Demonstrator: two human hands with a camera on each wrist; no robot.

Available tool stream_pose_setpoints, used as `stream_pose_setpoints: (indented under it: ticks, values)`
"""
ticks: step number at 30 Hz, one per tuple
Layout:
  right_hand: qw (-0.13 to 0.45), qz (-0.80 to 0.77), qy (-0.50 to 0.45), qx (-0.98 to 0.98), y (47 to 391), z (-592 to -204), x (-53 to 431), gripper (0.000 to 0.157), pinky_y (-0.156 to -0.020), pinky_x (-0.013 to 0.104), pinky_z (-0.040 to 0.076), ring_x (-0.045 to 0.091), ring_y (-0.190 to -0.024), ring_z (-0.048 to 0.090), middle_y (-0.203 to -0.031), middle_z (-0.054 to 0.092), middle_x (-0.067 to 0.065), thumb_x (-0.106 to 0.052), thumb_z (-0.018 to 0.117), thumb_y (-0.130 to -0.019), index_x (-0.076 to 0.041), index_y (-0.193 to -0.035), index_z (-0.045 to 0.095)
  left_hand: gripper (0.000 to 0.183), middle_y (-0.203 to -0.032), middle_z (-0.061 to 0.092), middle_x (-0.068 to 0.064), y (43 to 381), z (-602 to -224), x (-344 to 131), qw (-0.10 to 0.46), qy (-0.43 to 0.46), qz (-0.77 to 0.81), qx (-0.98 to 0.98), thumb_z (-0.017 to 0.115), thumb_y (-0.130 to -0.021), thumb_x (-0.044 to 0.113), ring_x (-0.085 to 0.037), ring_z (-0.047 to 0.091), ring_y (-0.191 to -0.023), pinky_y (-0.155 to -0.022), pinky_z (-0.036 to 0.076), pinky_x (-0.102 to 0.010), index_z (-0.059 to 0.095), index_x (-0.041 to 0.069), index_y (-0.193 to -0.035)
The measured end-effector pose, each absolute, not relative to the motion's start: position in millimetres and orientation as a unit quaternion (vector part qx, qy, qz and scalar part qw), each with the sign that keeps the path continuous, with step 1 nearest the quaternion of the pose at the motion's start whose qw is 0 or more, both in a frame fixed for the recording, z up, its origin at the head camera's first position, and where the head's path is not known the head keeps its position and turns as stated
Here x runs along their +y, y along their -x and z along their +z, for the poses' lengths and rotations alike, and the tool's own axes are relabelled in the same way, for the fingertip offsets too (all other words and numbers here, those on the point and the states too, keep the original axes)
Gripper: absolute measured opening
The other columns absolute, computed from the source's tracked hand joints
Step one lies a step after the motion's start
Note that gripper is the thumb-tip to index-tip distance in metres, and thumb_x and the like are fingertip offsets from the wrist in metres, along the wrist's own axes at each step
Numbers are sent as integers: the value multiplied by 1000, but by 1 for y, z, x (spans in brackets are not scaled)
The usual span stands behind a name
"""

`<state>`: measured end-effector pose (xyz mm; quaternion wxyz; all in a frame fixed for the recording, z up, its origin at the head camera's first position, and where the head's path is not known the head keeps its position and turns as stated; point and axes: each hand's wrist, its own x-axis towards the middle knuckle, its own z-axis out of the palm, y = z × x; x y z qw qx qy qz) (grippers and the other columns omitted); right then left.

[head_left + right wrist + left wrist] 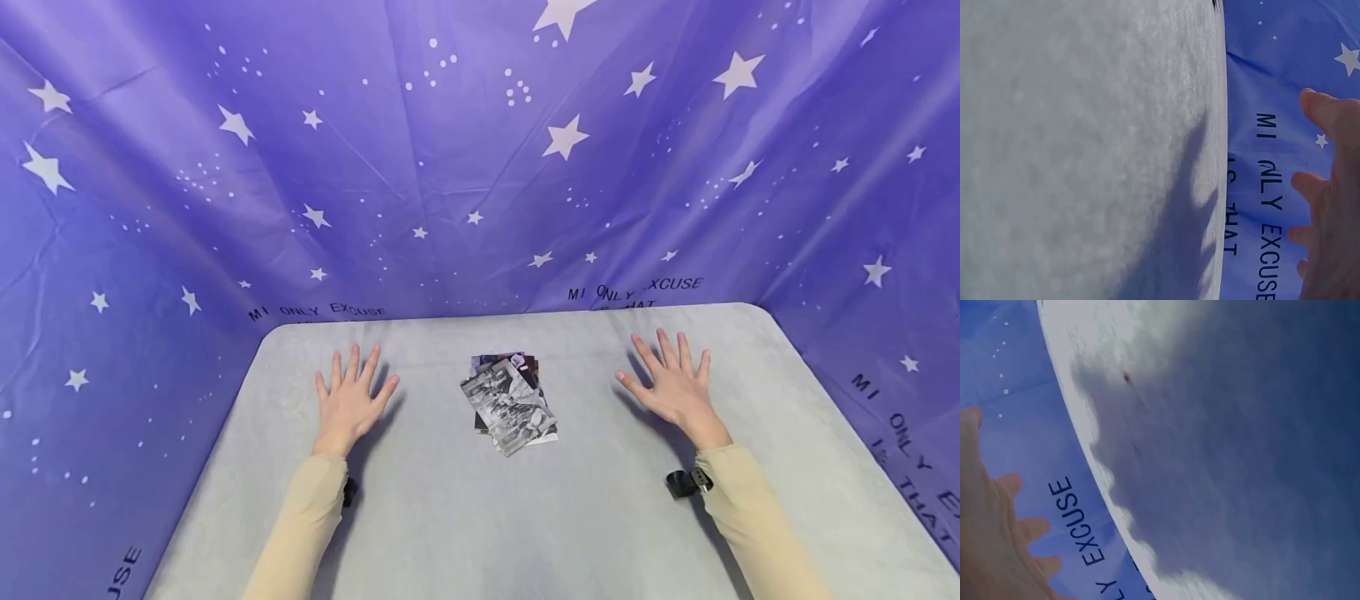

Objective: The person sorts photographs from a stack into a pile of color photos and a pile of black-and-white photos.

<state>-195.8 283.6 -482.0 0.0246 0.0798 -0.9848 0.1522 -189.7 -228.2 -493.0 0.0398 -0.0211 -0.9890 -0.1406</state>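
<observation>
A loose pile of photo cards lies on the grey table between my hands. A black-and-white picture tops it, turned askew, and coloured edges of others peek out behind. My left hand, fingers spread and palm down, is left of the pile, apart from it and holding nothing. On the other side my right hand is spread the same way, also holding nothing. Each hand throws a shadow on the cloth. In the left wrist view the left hand shows at the left edge; the right wrist view has the right hand at its right edge.
A pale grey cloth covers the table, which has rounded far corners. Purple-blue curtain with white stars and black lettering hangs behind it and along both sides. A black wrist camera sits at the right sleeve.
</observation>
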Motion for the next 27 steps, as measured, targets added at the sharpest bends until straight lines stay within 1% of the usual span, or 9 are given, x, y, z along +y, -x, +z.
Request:
stream_pose_setpoints:
  ticks: [3,7,13,16,19,23,27]
  values:
    - [26,172,-88,-981,196,-481,281,79,-100,67,-18,44,-140,-14,-157,7,25,-62,42,-94,-17,-155,21,78,-158,13,-17,192,-493,-222,34,24,-155,-987,26,-93,70,-44,1,-142,-106,-4,-67,22,22,-155]
    - [28,200,-110,-973,197,-483,271,77,-102,69,-12,48,-140,-5,-155,12,26,-58,47,-94,-16,-154,23,77,-158,14,-16,196,-493,-211,26,33,-168,-985,24,-94,69,-44,3,-142,-106,-2,-67,21,23,-155]
    - [36,215,-147,-965,200,-488,250,75,-104,69,3,51,-138,9,-152,20,27,-54,50,-94,-15,-153,26,76,-158,16,-15,201,-492,-194,16,44,-174,-984,23,-95,68,-43,7,-142,-107,2,-67,22,22,-155]
    - [34,223,-162,-961,202,-490,237,75,-101,68,13,49,-136,15,-150,23,27,-54,50,-94,-15,-153,26,74,-158,18,-16,202,-490,-185,10,52,-183,-982,24,-96,67,-44,10,-142,-107,4,-67,23,22,-155]
    - [33,231,-171,-957,203,-491,227,74,-97,64,20,47,-134,20,-148,28,26,-53,51,-94,-15,-153,27,72,-157,21,-16,201,-488,-176,2,57,-198,-978,27,-97,64,-45,13,-141,-107,6,-67,25,21,-154]
    - [31,236,-176,-955,204,-492,219,71,-93,59,24,44,-131,25,-145,32,25,-50,52,-94,-14,-152,30,69,-155,25,-17,198,-488,-165,-14,58,-221,-973,29,-98,62,-46,19,-139,-107,11,-66,29,21,-153]
    - [28,247,-188,-950,206,-493,213,69,-91,57,25,43,-126,29,-142,36,24,-48,54,-94,-12,-150,33,68,-154,27,-19,195,-492,-158,-24,63,-235,-970,31,-98,60,-47,22,-137,-108,12,-65,30,20,-153]
